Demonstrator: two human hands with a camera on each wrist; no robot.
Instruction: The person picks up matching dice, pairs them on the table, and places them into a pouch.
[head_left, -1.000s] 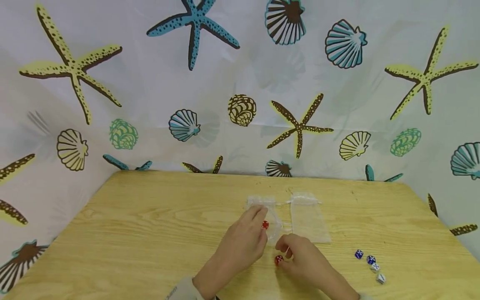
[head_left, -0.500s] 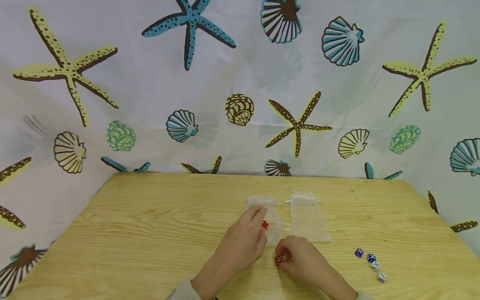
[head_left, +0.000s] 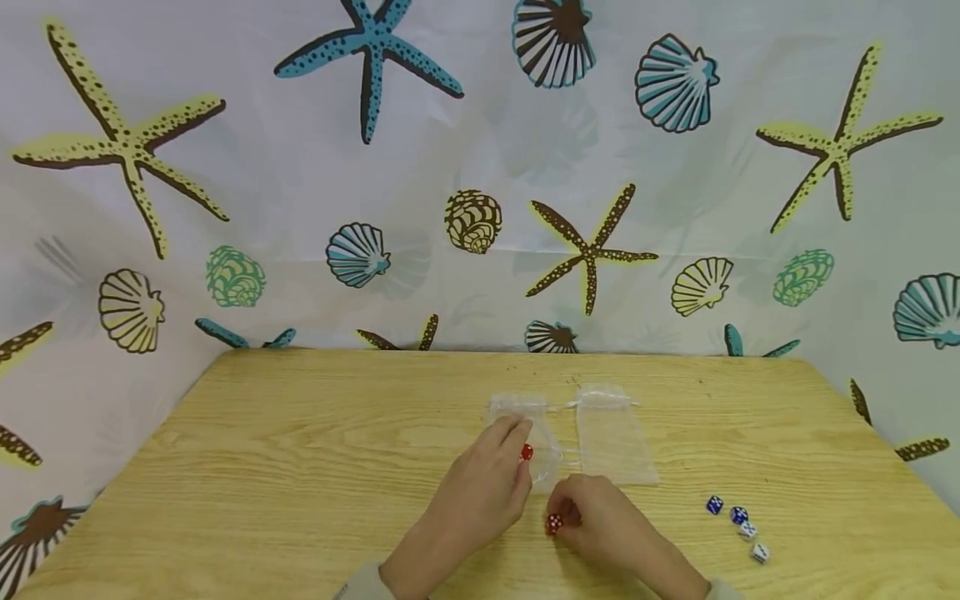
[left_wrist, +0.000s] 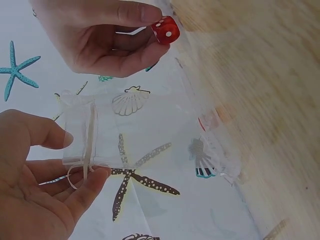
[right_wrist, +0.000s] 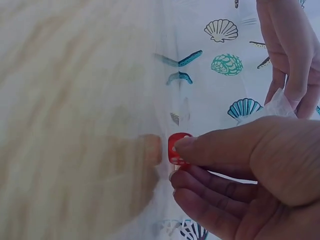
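Observation:
My left hand (head_left: 476,496) holds a sheer white drawstring pouch (left_wrist: 145,125) by its gathered string end, as the left wrist view shows. A red die (head_left: 527,452) with white pips shows beside those fingers; whether it lies inside the pouch I cannot tell. Closer to me, my right hand (head_left: 600,521) pinches another red die (right_wrist: 179,148) between thumb and fingers, just over or on the tabletop. To the right of the held pouch, a second sheer pouch (head_left: 615,437) lies flat on the wood.
At the right lie two blue dice, one blue die (head_left: 715,504) a little apart, and two white dice, the nearer white die (head_left: 760,553) closest to me. A wooden table (head_left: 300,450) spreads beneath. Behind it hangs a white curtain (head_left: 420,167) printed with starfish and shells.
My right fingers have closed in round the near red die, which they now pinch. The left hand keeps its hold almost unmoved. The head view has shifted slightly.

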